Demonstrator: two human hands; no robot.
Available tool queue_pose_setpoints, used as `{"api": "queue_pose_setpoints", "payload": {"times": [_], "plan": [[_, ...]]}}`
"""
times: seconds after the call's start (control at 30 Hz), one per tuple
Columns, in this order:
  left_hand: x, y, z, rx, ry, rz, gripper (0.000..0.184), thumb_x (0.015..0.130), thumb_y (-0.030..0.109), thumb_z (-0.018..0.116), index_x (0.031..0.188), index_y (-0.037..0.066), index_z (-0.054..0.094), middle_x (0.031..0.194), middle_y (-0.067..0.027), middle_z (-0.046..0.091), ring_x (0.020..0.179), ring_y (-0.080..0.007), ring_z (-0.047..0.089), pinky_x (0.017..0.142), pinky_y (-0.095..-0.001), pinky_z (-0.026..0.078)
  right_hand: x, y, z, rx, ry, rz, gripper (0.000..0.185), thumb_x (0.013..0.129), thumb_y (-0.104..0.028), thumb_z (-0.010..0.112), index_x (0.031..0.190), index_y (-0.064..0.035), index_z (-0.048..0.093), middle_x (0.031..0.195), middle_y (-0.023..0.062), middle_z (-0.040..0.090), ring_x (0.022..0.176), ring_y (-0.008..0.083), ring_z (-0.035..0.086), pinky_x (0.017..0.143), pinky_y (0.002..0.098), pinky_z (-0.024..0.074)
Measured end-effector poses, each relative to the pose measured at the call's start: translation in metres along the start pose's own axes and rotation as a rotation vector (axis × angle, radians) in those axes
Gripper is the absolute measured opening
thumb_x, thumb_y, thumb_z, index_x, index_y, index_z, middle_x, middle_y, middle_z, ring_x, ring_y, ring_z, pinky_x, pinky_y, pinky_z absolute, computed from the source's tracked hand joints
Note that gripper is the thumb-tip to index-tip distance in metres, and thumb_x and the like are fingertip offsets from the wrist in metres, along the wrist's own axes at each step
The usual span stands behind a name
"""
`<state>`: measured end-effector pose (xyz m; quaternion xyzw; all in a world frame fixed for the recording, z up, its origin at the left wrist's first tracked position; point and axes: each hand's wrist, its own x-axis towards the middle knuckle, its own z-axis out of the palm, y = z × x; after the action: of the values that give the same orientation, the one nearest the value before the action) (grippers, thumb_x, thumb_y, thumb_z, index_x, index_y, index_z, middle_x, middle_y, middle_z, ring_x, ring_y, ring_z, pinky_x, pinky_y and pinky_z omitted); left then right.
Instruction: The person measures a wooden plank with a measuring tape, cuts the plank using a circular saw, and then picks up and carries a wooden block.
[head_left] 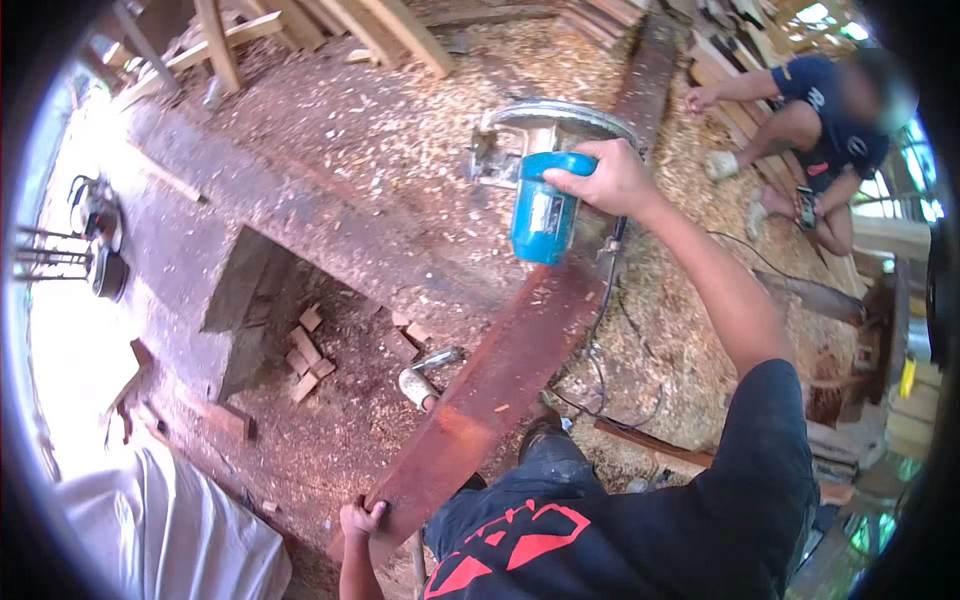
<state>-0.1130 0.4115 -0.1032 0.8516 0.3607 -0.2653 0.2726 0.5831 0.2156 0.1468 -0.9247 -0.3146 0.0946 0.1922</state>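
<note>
Pale sheet (180, 530), small wood blocks (307, 365), a seated person (815, 112)

Single camera, worn on the person's head; looks forward and steeply down past the wearer's own body. Lens very wide: rounded field, edges dark at the corners. Nearest to it, the black shirt (640, 520), seen from above across the lower right. Left hand (360, 518) low in view, left of centre; right hand (615, 180) farther out, above centre, on a blue power tool (545, 222). Board (470, 405) runs slantwise between them, its lower end nearer the lens. Chip-strewn floor (430, 110) spreads beyond. Second person (835, 120), seated, well off at upper right, viewed from above.
</note>
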Motion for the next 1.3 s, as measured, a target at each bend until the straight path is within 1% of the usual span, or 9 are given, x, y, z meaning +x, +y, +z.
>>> {"api": "queue_pose_setpoints", "payload": {"times": [0.17,0.3,0.4,0.63,0.8,0.93,1.03,1.13,1.3], "plan": [[-0.001,0.008,0.002,-0.073,0.123,0.031,0.081,0.067,0.072,0.056,0.09,-0.004,0.066,0.069,-0.0266,0.061,0.069,-0.0449,0.061,0.064,-0.0485,0.049,-0.069,-0.021,-0.069,0.103,0.026,-0.019,0.041,0.072,-0.047,0.071,0.083,-0.0076,0.071,0.07,0.013,0.066,0.064,0.0229,0.064,0.064,0.0342,0.0501],[-0.005,0.017,-0.01,-0.025,0.002,0.028,0.072,0.075,0.064,0.054,0.088,-0.006,0.064,0.073,-0.03,0.061,0.074,-0.0474,0.059,0.066,-0.0515,0.046,-0.144,-0.002,-0.114,-0.001,-0.015,0.363,0.048,0.071,-0.05,0.07,0.078,-0.0028,0.07,0.068,0.0157,0.064,0.061,0.0237,0.062,0.062,0.0356,0.0495],[0.001,-0.007,0.003,-0.063,0.031,0.085,0.071,0.078,0.062,0.051,0.088,-0.007,0.064,0.075,-0.0312,0.06,0.076,-0.0483,0.059,0.067,-0.0526,0.045,-0.198,0.038,-0.136,-0.062,-0.054,0.489,0.039,0.075,-0.039,0.072,0.081,-0.0003,0.069,0.067,0.0082,0.065,0.062,0.0128,0.058,0.06,0.0303,0.0475],[-0.029,0.009,0.008,-0.121,-0.009,0.061,0.069,0.083,0.058,0.048,0.091,-0.009,0.064,0.08,-0.0306,0.062,0.079,-0.0464,0.06,0.07,-0.0498,0.046,-0.311,0.163,-0.153,-0.005,-0.272,0.391,0.03,0.072,-0.022,0.071,0.094,-0.0019,0.065,0.08,0.0142,0.065,0.075,0.021,0.063,0.069,0.0341,0.0484],[-0.063,0.035,0.017,-0.178,-0.044,-0.012,0.067,0.088,0.052,0.047,0.101,-0.013,0.059,0.092,-0.0317,0.062,0.088,-0.0443,0.06,0.077,-0.0467,0.046,-0.359,0.235,-0.122,-0.324,-0.445,0.35,0.042,0.077,-0.037,0.065,0.101,-0.0037,0.059,0.093,0.0191,0.065,0.086,0.0398,0.061,0.076,0.0477,0.0483],[-0.079,0.013,0.062,-0.189,0.261,0.03,0.069,0.087,0.053,0.047,0.099,-0.013,0.06,0.087,-0.0322,0.062,0.085,-0.0442,0.061,0.075,-0.0477,0.046,-0.381,0.305,-0.095,-0.516,-0.553,0.31,0.048,0.076,-0.04,0.065,0.109,-0.0069,0.056,0.092,0.0205,0.064,0.09,0.0377,0.062,0.076,0.0477,0.0495],[-0.098,0.033,0.058,-0.116,0.07,-0.05,0.067,0.087,0.054,0.047,0.088,-0.011,0.064,0.078,-0.03,0.062,0.076,-0.0435,0.061,0.07,-0.0486,0.046,-0.396,0.355,-0.058,-0.637,-0.645,0.364,0.037,0.077,-0.023,0.058,0.11,-0.0041,0.059,0.094,0.0167,0.066,0.084,0.0346,0.065,0.074,0.0494,0.05],[-0.123,0.084,0.05,-0.187,0.14,-0.095,0.06,0.087,0.049,0.048,0.081,-0.008,0.065,0.074,-0.0276,0.063,0.073,-0.0423,0.062,0.066,-0.0478,0.046,-0.408,0.388,-0.009,-0.759,-0.586,0.421,0.028,0.081,-0.014,0.053,0.105,-0.0034,0.064,0.098,0.0143,0.067,0.088,0.0304,0.066,0.073,0.0467,0.0508],[-0.143,0.089,0.063,-0.18,0.208,-0.169,0.055,0.085,0.047,0.051,0.086,-0.007,0.064,0.08,-0.0283,0.063,0.079,-0.0414,0.062,0.071,-0.047,0.046,-0.443,0.447,0.101,-0.741,-0.764,0.425,0.031,0.083,-0.017,0.053,0.11,-0.0029,0.062,0.098,0.0155,0.066,0.087,0.0302,0.066,0.062,0.0508,0.052]]}}
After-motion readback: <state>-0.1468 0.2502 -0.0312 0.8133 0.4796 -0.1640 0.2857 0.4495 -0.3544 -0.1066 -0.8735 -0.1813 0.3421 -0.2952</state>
